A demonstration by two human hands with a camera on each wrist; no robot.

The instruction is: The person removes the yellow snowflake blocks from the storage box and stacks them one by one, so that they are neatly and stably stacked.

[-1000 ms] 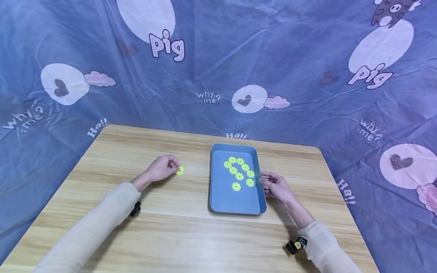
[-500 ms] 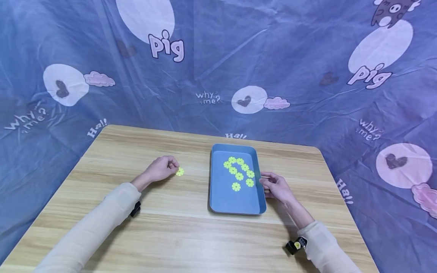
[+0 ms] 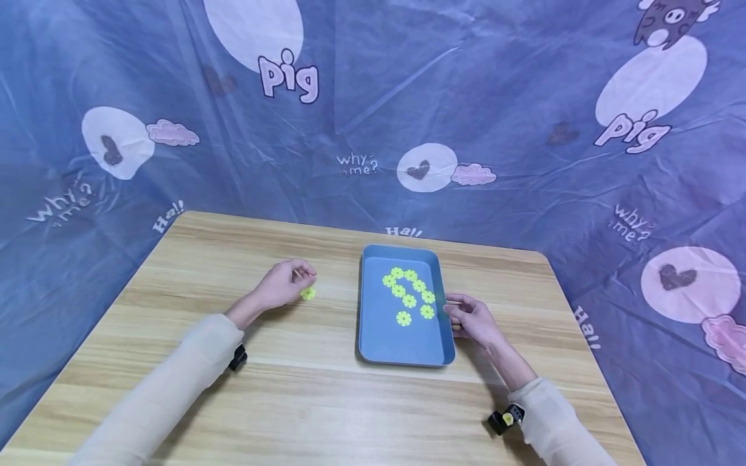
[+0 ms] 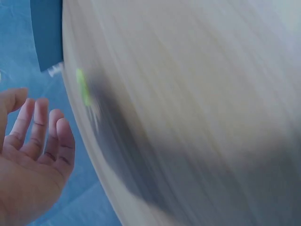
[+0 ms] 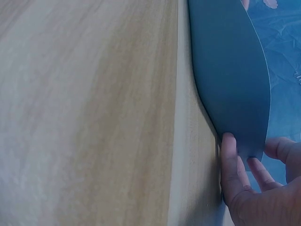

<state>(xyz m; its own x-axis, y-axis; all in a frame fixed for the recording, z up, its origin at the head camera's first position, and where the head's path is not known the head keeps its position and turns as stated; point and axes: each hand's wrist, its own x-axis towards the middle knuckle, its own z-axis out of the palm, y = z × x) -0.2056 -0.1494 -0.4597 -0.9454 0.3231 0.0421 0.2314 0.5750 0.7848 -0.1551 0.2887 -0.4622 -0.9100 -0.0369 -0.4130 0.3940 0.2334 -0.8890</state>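
Observation:
A small yellow-green notched disc [image 3: 308, 294] lies flat on the wooden table, left of the blue tray [image 3: 402, 343]. My left hand [image 3: 283, 283] hovers just above and beside this disc. In the left wrist view, the left hand [image 4: 35, 155] has loosely bent fingers with nothing between them, and the disc [image 4: 83, 87] sits apart from them, blurred. At the tray's right side, my right hand [image 3: 471, 320] holds the wall, thumb at the rim. The right wrist view has its fingers [image 5: 229, 160] against the outer face of the tray [image 5: 230, 70].
Several matching yellow-green discs [image 3: 410, 301] lie inside the tray, mostly in its upper and middle part. The wooden table [image 3: 326, 414] extends around the tray. A blue printed cloth [image 3: 361, 116] hangs behind the table and at its sides. A black device is strapped at each wrist.
My left hand has come off the disc, rising slightly and spreading its fingertips away from it. The disc stays on the table almost where it was. Right hand and tray are still.

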